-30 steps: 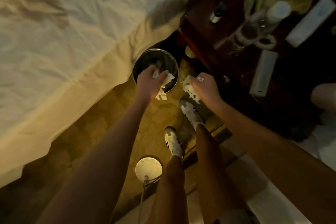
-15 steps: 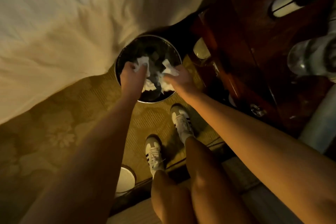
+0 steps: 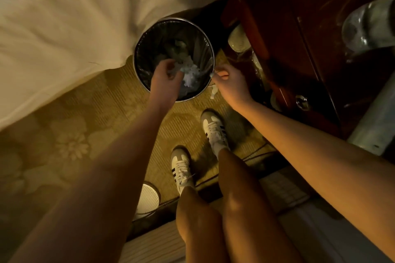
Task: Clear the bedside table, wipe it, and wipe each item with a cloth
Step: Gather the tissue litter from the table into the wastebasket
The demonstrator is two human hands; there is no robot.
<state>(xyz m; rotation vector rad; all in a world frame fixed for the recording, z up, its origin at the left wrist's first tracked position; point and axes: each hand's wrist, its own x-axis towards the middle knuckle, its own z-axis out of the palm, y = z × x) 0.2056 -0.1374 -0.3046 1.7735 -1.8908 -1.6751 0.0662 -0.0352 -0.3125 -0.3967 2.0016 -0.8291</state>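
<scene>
The dark wooden bedside table [image 3: 316, 53] fills the upper right of the frame. A clear glass vessel [image 3: 363, 25] stands on its top near the right edge, and a metal drawer pull [image 3: 302, 101] shows on its front. Just left of the table, on the patterned carpet [image 3: 74, 145], stands a round metal waste bin [image 3: 136, 49] with a dark liner and crumpled white tissue [image 3: 191, 76] lying inside.

The left hand [image 3: 165, 80] hangs over the near side of the bin, its fingers curled down at the tissue. I cannot tell whether its grip holds any of it. The right hand [image 3: 232, 84] is at the bin's right rim, fingers curled with the thumb tucked in. A small white scrap [image 3: 213, 92] shows just under it, and whether that grip holds it is unclear.

White bedding [image 3: 64, 28] covers the upper left. Two white striped sneakers [image 3: 213, 130] stand on the carpet below the bin.
</scene>
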